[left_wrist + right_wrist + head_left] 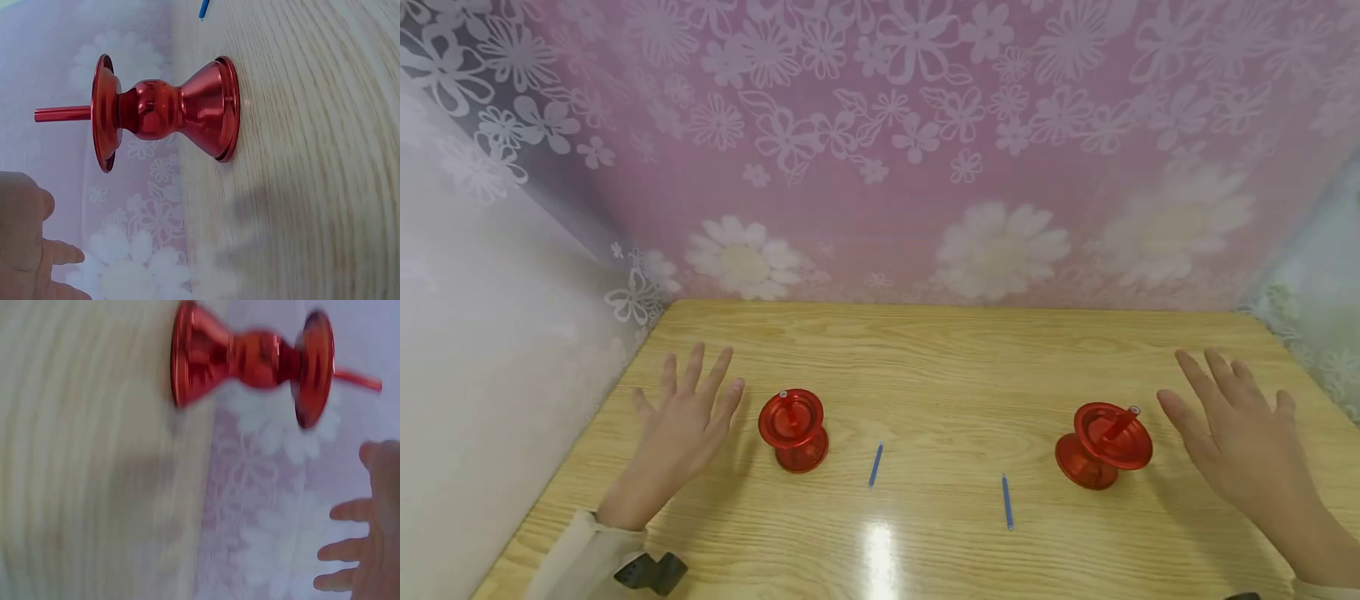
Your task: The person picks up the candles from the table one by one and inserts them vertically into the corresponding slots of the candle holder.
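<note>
Two shiny red metal candle holders stand upright on the wooden table, each with a wide dish and a thin red tube rising from its middle. The left candle holder (801, 450) is just right of my left hand (681, 425), whose fingers are spread and touch nothing. My right hand (1247, 442), also with spread fingers, hovers to the right of the right candle holder (1086, 462). Both wrist views show a gap between hand and holder. Between the holders lie a blue stick (876, 465) and a second blue stick (1007, 502), both thin.
The light wooden table (925, 358) ends at a pink flowered backdrop (865, 192). A pale wall (490, 292) runs along the left side, and a flowered panel (1315, 317) borders the right. A dark wrist strap (651, 573) sits near the left sleeve.
</note>
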The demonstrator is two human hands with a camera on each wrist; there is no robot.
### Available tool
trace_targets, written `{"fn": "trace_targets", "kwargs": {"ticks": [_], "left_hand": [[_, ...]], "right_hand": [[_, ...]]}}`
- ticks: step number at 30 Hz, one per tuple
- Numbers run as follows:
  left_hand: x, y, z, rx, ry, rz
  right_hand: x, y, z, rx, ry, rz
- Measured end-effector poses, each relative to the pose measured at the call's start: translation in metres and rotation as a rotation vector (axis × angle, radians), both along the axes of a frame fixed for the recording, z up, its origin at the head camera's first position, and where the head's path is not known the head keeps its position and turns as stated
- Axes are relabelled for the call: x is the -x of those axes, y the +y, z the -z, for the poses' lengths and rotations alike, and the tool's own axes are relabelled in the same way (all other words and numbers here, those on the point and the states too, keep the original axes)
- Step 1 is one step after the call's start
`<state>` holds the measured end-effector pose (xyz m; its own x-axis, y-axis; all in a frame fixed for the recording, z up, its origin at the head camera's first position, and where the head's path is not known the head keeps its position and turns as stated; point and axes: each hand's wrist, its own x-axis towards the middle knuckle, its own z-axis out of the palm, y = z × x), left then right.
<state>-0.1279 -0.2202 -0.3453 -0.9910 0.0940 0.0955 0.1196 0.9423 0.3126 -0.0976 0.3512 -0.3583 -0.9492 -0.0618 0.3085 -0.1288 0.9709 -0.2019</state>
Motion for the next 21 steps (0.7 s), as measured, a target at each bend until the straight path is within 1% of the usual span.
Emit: {"fn": "trace_targets", "kwargs": {"ticks": [2, 4, 10, 13, 16, 18, 19, 21], "left_hand": [[0.001, 0.002, 0.001, -0.023, -0.002, 0.013], [0.003, 0.005, 0.002, -0.034, 0.014, 0.028], [0.007, 0.013, 0.005, -0.036, 0.065, 0.091], [0.01, 0.016, 0.005, -0.038, 0.071, 0.112], [0.011, 0.019, 0.006, -0.047, 0.061, 0.12], [0.012, 0.021, 0.006, -0.051, 0.051, 0.124], [0.012, 0.022, 0.006, -0.053, 0.045, 0.126], [0.012, 0.024, 0.007, -0.059, 0.038, 0.13]], "right_hand": [[-0.002, -0.008, 0.0, 0.027, 0.033, -0.019], [-0.004, -0.016, -0.001, 0.045, 0.059, -0.037], [-0.007, -0.03, -0.009, 0.046, 0.089, -0.077], [-0.008, -0.034, -0.015, 0.064, 0.097, -0.082], [-0.009, -0.041, -0.021, 0.085, 0.127, -0.084], [-0.01, -0.05, -0.026, 0.101, 0.185, -0.103], [-0.01, -0.056, -0.027, 0.108, 0.23, -0.118], [-0.008, -0.072, -0.03, 0.12, 0.362, -0.171]]}}
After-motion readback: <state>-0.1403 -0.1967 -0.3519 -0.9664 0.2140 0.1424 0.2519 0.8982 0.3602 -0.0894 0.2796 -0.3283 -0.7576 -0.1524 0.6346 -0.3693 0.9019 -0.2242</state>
